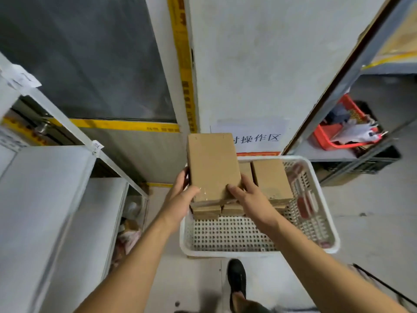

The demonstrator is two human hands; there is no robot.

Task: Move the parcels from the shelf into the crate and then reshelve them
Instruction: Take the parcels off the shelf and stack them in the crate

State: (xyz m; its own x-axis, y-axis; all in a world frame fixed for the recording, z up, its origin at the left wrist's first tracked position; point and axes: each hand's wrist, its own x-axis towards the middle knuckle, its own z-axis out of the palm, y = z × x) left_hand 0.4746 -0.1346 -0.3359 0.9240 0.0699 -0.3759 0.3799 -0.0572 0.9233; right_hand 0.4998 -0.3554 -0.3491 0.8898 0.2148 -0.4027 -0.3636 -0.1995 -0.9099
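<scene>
Parcels of brown cardboard fill the far half of a white perforated crate on a concrete floor, as a person holds the top parcel over the pile with both hands. The left hand grips the box's near left corner, thumb on top and fingers curled round its side; the right hand grips the near right corner, thumb pressed on the top face. The held parcel sits above two smaller parcels at the stack's near edge, though whether it rests on them or is lifted clear cannot be told. Just to its right another large parcel lies on the pile inside the crate. A grey metal shelf stands to the left, its upper boards bare. To the right, a second rack carries a red basket of mixed items. A dark shoe shows at the crate's near rim, and a paper sign hangs on the wall behind.
</scene>
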